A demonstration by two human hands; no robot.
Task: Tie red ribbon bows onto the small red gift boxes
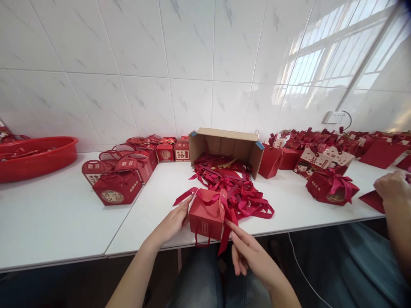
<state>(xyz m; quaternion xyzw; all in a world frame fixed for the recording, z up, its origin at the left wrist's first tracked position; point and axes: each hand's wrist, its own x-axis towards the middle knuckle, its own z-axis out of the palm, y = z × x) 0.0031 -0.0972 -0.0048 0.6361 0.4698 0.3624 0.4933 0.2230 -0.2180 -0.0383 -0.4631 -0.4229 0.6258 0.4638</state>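
Observation:
A small red gift box [205, 216] stands at the table's front edge, with a ribbon across its top and a red cord handle [203, 244] hanging down its front. My left hand [175, 222] grips the box's left side, its fingertips partly hidden behind it. On the other side, my right hand [247, 248] touches the box's right side near a hanging ribbon end [224, 239]. Its index finger is stretched out and the other fingers are loosely bent. Behind the box, a heap of dark red ribbons [247, 196] spills from a cardboard carton [226, 134] lying on its side.
Red gift boxes [120, 186] cluster at left, beside a red plastic basin [38, 158]. Many more boxes [316, 162] stand at right, with a ribboned one [330, 188] in front. A co-worker's hand [393, 188] is at far right. A tiled wall [192, 51] closes the back.

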